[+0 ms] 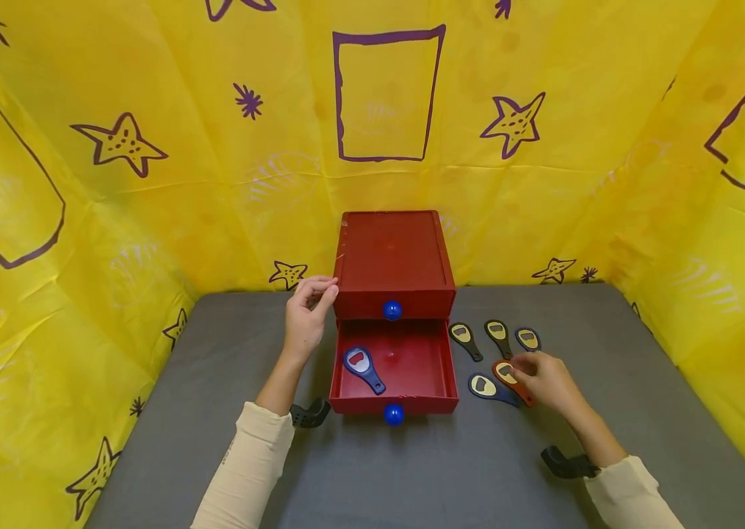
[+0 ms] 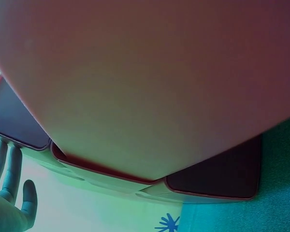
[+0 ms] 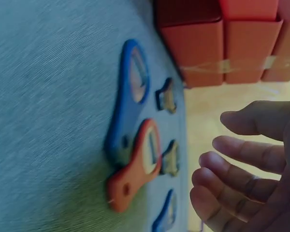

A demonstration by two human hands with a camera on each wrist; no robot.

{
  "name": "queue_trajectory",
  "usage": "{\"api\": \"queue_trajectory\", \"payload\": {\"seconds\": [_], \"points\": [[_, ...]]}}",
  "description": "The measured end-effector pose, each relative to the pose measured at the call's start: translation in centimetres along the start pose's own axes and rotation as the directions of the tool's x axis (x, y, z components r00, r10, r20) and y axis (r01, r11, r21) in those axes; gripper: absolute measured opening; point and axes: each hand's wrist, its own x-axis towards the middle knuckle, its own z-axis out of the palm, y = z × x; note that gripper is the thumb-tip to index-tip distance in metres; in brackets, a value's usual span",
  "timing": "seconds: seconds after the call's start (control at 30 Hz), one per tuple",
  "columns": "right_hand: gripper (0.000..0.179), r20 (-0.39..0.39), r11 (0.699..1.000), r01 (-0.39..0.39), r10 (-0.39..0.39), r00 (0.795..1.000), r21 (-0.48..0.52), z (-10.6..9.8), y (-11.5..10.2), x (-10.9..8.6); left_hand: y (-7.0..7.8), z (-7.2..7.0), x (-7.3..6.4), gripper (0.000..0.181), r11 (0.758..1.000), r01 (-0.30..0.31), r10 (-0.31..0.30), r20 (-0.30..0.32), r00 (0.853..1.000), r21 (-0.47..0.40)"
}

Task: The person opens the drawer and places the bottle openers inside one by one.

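Observation:
A red two-drawer box (image 1: 394, 253) stands at the back with its lower drawer (image 1: 415, 360) pulled out. A blue bottle opener (image 1: 372, 378) lies in that drawer. My left hand (image 1: 306, 316) is at the box's upper left side, its fingertips touching or very near the edge. My right hand (image 1: 547, 378) hovers over a red bottle opener (image 3: 128, 186); in the right wrist view its fingers are spread and apart from the openers. The red opener overlaps a blue bottle opener (image 3: 118, 121). Behind them lie two black bottle openers (image 1: 462, 338) and another blue bottle opener (image 1: 528, 339).
Blue round knobs (image 1: 394, 415) stick out from both drawer fronts; the upper drawer is closed. A grey cloth (image 1: 399, 477) covers the table. Yellow patterned curtains (image 1: 267, 184) enclose the back and sides.

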Motion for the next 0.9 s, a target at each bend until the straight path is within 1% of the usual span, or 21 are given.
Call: {"api": "queue_trajectory", "payload": {"seconds": [0.17,0.33,0.47,0.73,0.77,0.9], "points": [[0.025,0.021,0.998,-0.051,0.052,0.998,-0.036,0.5,1.6,-0.3,-0.2,0.0,-0.1,0.021,1.000,-0.001,0.001,-0.005,1.000,-0.008],[0.028,0.033,0.993,-0.103,0.105,0.994,-0.056,1.2,2.8,-0.7,-0.1,-0.1,-0.1,0.023,1.000,0.013,-0.013,0.009,1.000,0.004],[0.029,0.020,0.992,-0.110,0.111,0.994,-0.065,1.6,3.1,-0.9,0.0,-0.1,0.0,0.023,1.000,0.016,-0.016,0.012,1.000,0.007],[0.026,0.017,0.990,-0.128,0.130,0.991,-0.063,1.9,2.6,-0.9,0.1,0.0,-0.1,0.023,1.000,0.021,-0.021,0.010,1.000,0.011],[0.026,0.015,0.989,-0.130,0.132,0.991,-0.069,1.9,2.5,-1.0,0.0,0.0,-0.1,0.023,1.000,0.019,-0.019,0.009,1.000,0.010],[0.028,0.010,0.986,-0.145,0.147,0.989,-0.085,2.2,2.3,-1.0,-1.6,0.0,0.2,0.021,1.000,0.010,-0.010,-0.004,1.000,-0.002]]}}
